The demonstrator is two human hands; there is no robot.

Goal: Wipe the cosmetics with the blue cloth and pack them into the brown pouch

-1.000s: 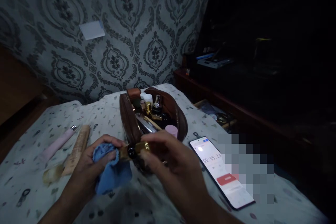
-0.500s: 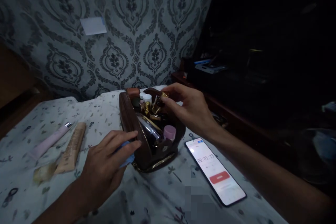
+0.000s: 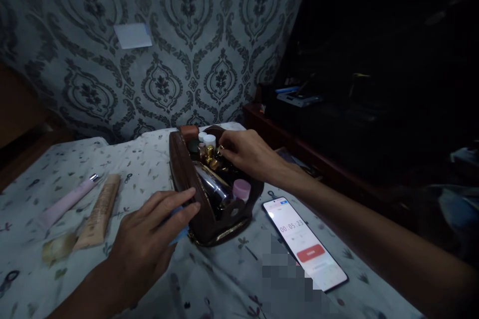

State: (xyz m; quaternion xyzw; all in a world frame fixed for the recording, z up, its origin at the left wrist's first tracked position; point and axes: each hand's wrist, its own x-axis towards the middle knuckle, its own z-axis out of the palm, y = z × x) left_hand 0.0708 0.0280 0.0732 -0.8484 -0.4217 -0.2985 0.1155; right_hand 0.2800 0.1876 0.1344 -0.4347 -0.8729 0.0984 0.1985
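A brown makeup bag [image 3: 183, 164] lies unzipped on the bedsheet, packed with small cosmetics. My right hand [image 3: 247, 152] reaches into its far right part, thumb and fingers pinched on a small gold-capped bottle [image 3: 221, 149], mostly hidden by the fingers. Beside that are another gold cap [image 3: 209, 153] and a white-capped container [image 3: 209, 140]. Nearer lie a shiny silver tube [image 3: 215, 184] and a pink-lidded jar [image 3: 241, 189]. My left hand [image 3: 149, 229] grips the bag's near left side with its fingertips. Something blue [image 3: 181, 229], partly covered, shows under those fingers.
On the sheet at left lie a pale pink tube [image 3: 69, 203], a beige tube [image 3: 99, 214] and a blurred yellowish item [image 3: 58, 249]. A phone [image 3: 307, 244] with a lit timer lies right of the bag. Patterned wallpaper [image 3: 162, 84] rises behind; a dark wooden edge [image 3: 284, 147] borders the bed.
My right hand has moved left and lower into the bag, with the gold-capped bottle still pinched. My left hand has stayed nearly in place at the bag's side.
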